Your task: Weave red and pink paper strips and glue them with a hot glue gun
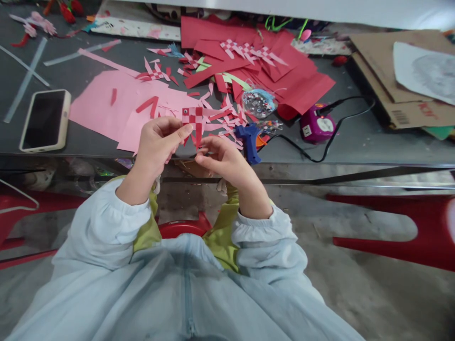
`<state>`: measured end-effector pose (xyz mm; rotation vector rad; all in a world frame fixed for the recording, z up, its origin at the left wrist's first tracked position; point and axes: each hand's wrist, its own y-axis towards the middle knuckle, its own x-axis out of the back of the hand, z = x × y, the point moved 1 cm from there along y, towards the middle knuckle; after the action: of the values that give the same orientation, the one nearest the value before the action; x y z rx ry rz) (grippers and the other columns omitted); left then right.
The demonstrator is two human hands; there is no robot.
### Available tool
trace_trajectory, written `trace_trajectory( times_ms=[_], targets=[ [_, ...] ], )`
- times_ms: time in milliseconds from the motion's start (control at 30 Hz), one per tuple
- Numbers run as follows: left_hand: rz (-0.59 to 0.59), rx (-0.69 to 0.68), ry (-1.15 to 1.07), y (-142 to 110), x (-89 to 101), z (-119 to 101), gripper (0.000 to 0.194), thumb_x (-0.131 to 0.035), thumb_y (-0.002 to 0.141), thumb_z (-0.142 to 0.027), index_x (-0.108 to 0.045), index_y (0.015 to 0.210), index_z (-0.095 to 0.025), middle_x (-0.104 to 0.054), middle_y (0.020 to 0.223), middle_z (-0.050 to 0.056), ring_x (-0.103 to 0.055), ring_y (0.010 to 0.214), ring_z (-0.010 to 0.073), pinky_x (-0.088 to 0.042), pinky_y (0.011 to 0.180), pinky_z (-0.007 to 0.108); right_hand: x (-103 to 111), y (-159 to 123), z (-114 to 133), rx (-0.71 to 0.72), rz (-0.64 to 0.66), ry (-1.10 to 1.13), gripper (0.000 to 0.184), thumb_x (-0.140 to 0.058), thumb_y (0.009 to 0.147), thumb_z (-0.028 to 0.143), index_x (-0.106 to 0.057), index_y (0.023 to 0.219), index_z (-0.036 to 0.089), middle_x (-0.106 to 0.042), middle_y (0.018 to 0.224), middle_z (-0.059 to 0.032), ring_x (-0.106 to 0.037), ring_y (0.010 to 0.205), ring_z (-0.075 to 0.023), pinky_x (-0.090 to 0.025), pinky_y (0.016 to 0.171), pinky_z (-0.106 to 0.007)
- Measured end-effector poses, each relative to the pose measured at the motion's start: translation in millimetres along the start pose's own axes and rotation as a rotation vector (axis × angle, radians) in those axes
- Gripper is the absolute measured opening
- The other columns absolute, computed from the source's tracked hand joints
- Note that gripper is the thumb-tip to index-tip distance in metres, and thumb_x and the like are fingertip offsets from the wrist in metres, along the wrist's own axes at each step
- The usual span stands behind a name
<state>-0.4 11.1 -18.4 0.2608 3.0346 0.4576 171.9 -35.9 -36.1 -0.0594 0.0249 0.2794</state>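
Between the thumb and fingers of my left hand (pixel 158 139) is a woven paper fish (pixel 193 117) in red and pink checks, with one small eye and loose strips for fins and tail. Just below its right side, my right hand (pixel 222 156) has curled, parted fingers near the hanging red strip; whether a fingertip touches it I cannot tell. Nothing shows in that hand. Beyond the fish lie scattered paper strips (pixel 227 111) in red and pink. A blue glue gun (pixel 249 142) lies right of my right hand.
Pink paper sheets (pixel 95 106) and a phone (pixel 46 121) lie left. Red sheets (pixel 302 85) carry more woven fish (pixel 245 49). A bag of small eyes (pixel 259 103) sits near a purple power socket (pixel 317 124) with a black cord. Cardboard (pixel 377 71) is at right.
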Motion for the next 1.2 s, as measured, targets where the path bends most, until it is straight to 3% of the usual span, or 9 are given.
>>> trace_trajectory(
  times_ms=[133, 267, 400, 633, 800, 1000, 1200],
  targets=[
    [0.022, -0.265, 0.203, -4, -0.8, -3, 0.031, -0.083, 0.077, -0.048, -0.071, 0.075, -0.020, -0.064, 0.060, -0.004, -0.052, 0.045, 0.0053, -0.041, 0.039, 0.017, 3, 3, 1, 0.111, -0.182, 0.090, 0.043, -0.083, 0.070, 0.043, -0.062, 0.102, 0.024, -0.062, 0.079, 0.0041, -0.040, 0.049, -0.0042, -0.033, 0.041, -0.020],
    [0.058, -0.639, 0.460, -11, -1.0, -11, 0.004, -0.075, 0.087, -0.027, -0.076, 0.089, -0.023, -0.077, 0.086, 0.001, -0.070, 0.074, 0.0110, -0.056, 0.064, 0.021, 3, 3, 3, 0.270, -0.303, 0.150, 0.033, -0.088, 0.065, 0.035, -0.067, 0.088, 0.023, -0.063, 0.078, 0.0030, -0.048, 0.057, -0.0056, -0.037, 0.046, -0.020],
    [0.077, -0.845, 0.539, -14, -1.8, -14, 0.020, -0.070, 0.086, -0.009, -0.074, 0.099, -0.024, -0.077, 0.095, 0.000, -0.073, 0.087, 0.0113, -0.059, 0.080, 0.022, 4, 3, -1, 0.328, -0.332, 0.194, 0.023, -0.084, 0.073, 0.036, -0.068, 0.082, 0.023, -0.064, 0.076, 0.0040, -0.038, 0.046, -0.0024, -0.028, 0.040, -0.020],
    [0.056, -0.876, 0.561, -14, -2.6, -13, 0.019, -0.068, 0.089, -0.010, -0.072, 0.102, -0.024, -0.076, 0.095, 0.000, -0.073, 0.086, 0.0113, -0.060, 0.079, 0.021, 5, 4, -1, 0.484, -0.335, 0.182, 0.017, -0.082, 0.075, 0.029, -0.068, 0.080, 0.022, -0.064, 0.082, 0.0031, -0.053, 0.059, -0.0041, -0.044, 0.052, -0.020],
    [0.059, -0.873, 0.577, -14, -1.5, -12, 0.016, -0.068, 0.091, -0.016, -0.072, 0.103, -0.025, -0.076, 0.096, -0.001, -0.072, 0.086, 0.0110, -0.059, 0.079, 0.022, 4, 2, 3, 0.412, -0.371, 0.104, 0.026, -0.081, 0.074, 0.040, -0.063, 0.079, 0.022, -0.063, 0.085, -0.0005, -0.061, 0.071, -0.0107, -0.049, 0.058, -0.025],
    [0.029, -0.807, 0.690, -14, 3.5, -8, 0.012, -0.064, 0.093, -0.027, -0.074, 0.099, -0.026, -0.076, 0.092, 0.001, -0.071, 0.080, 0.0131, -0.060, 0.075, 0.025, 3, -1, 5, 0.270, -0.383, 0.001, 0.048, -0.080, 0.068, 0.062, -0.057, 0.085, 0.023, -0.063, 0.091, -0.0022, -0.045, 0.057, -0.0076, -0.041, 0.048, -0.026],
    [0.022, -0.792, 0.695, -12, 10.5, -8, 0.011, -0.065, 0.091, -0.027, -0.073, 0.098, -0.028, -0.076, 0.091, 0.001, -0.070, 0.079, 0.0146, -0.059, 0.075, 0.028, 2, 1, 8, 0.253, -0.403, 0.027, 0.055, -0.083, 0.062, 0.066, -0.053, 0.079, 0.024, -0.058, 0.080, 0.0005, -0.038, 0.052, -0.0064, -0.034, 0.044, -0.025]
  ],
)
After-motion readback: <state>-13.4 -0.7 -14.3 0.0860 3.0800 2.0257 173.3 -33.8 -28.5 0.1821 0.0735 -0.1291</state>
